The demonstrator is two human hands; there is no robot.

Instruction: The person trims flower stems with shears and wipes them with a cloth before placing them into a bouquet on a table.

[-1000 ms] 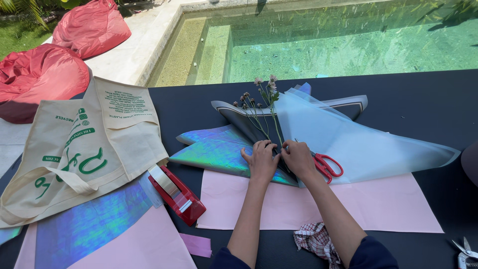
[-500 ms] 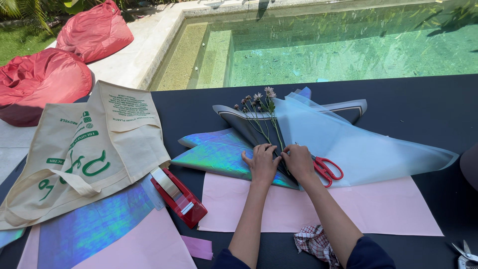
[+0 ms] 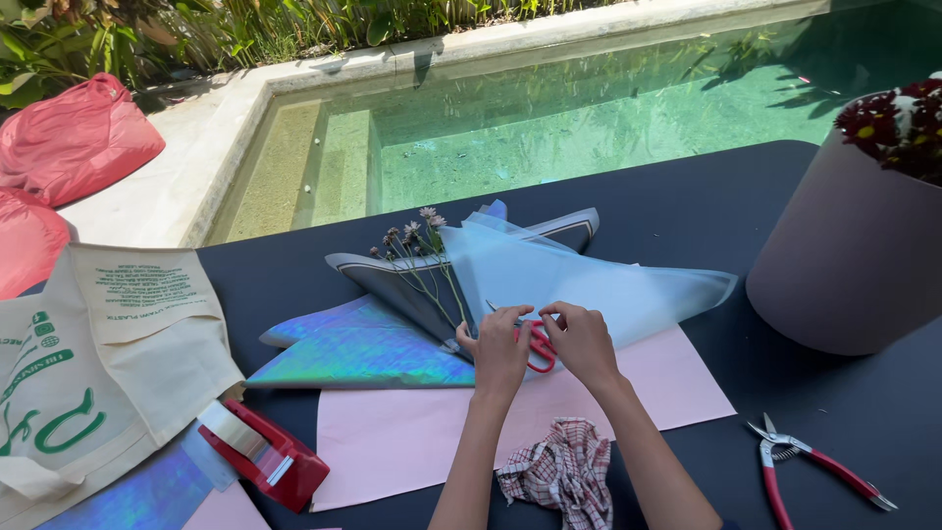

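Container, round and mauve-grey (image 3: 844, 245), is set at the right of the black desk (image 3: 687, 196) and is filled at its top with dark red and white flowers (image 3: 898, 123). Cone of wrapping sheets is laid at the middle of the desk: a pale blue translucent sheet (image 3: 589, 285) over a grey sheet with a light border (image 3: 392, 285), with thin-stemmed dried flowers (image 3: 417, 255) tucked between them, their heads pointed toward the pool (image 3: 589, 108). An iridescent sheet (image 3: 363, 348) and a pink sheet (image 3: 412, 432) are spread beneath. Red-handled scissors (image 3: 539, 345) lie at the narrow end of the cone, between the two hands and partly covered by them. Left hand (image 3: 497, 348) is curled with its fingers (image 3: 510, 316) pressed down on the blue sheet just above the scissors; right hand (image 3: 581, 339) is curled likewise, its fingers (image 3: 551, 312) touching the sheet beside the scissor handles; whether either hand actually grips the scissors cannot be told. Cream tote bag with green print (image 3: 108, 363) and a red tape dispenser (image 3: 265, 453) are placed at the left, a checked cloth (image 3: 559, 471) near the forearms, and red-handled pruning shears (image 3: 814, 471) at the lower right, well apart from the hands.
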